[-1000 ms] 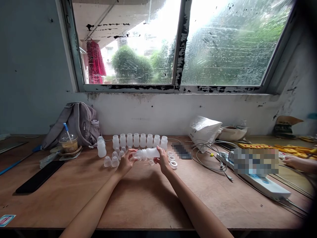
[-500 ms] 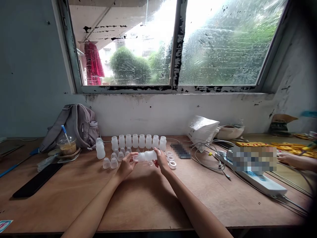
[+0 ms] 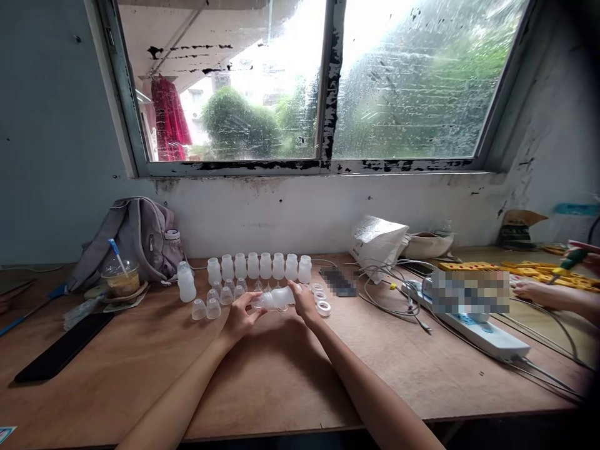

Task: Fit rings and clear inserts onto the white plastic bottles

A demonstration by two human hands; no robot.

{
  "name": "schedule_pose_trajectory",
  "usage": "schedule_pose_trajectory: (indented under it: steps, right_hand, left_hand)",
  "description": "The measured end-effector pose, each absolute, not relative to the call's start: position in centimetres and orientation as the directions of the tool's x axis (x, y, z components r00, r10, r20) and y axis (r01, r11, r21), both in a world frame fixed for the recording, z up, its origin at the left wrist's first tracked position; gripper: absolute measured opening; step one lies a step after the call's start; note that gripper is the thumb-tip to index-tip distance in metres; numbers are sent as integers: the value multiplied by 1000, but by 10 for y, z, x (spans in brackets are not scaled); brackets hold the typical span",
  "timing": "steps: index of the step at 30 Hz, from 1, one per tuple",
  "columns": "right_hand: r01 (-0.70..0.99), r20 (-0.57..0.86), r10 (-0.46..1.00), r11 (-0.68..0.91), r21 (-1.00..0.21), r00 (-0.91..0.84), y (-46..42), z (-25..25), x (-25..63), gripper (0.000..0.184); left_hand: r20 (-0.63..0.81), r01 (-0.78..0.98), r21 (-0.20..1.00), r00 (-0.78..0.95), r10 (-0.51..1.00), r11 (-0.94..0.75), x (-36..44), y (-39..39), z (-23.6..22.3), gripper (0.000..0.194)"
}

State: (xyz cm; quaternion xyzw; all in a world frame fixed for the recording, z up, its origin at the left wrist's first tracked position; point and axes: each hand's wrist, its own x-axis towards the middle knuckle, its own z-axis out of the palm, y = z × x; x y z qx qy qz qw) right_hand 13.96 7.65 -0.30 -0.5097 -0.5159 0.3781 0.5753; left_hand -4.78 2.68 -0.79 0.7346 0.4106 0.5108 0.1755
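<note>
A frosted baby bottle (image 3: 281,296) lies sideways between my hands, above the table. My left hand (image 3: 240,319) grips its clear cap end, fingers on top and thumb below. At the other end, my right hand (image 3: 304,301) is wrapped round the bottle's base. Behind them stands a row of open-topped bottles (image 3: 253,266). Several clear caps (image 3: 213,308) sit left of my left hand, and a capped bottle (image 3: 186,284) stands beyond those. White collar rings (image 3: 323,308) lie right of my right hand. Clear nipples (image 3: 258,285) are partly hidden behind the held bottle.
Left are a backpack (image 3: 135,240), a drink cup (image 3: 120,278) and a long black object (image 3: 65,347). Right are a silvery bag (image 3: 379,240), tangled cables (image 3: 389,300) and a power strip (image 3: 492,340). Another person's hand (image 3: 539,294) is at far right, near yellow parts (image 3: 534,281).
The view has shifted slightly right. Both hands keep hold of the baby bottle, which has tilted a little, its cap end lower. At far right, a green-and-red handled tool has come into view.
</note>
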Motion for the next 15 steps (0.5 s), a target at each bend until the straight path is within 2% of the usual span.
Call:
schedule_pose_trajectory:
  steps: [6,10,15]
  right_hand:
    - [281,290,932,224,-933,219,73,-2,138,33]
    - [303,310,920,232,-924,240,69,-2,135,33]
    - [310,345,901,260,-915,262,69,-6,133,32]
  left_hand:
    - [683,481,587,139,717,-652,-40,20,-8,32]
    - [726,533,492,185,662,-688,-40,21,-8,29]
    - [774,519,415,229,590,-747,-42,22,-12,28]
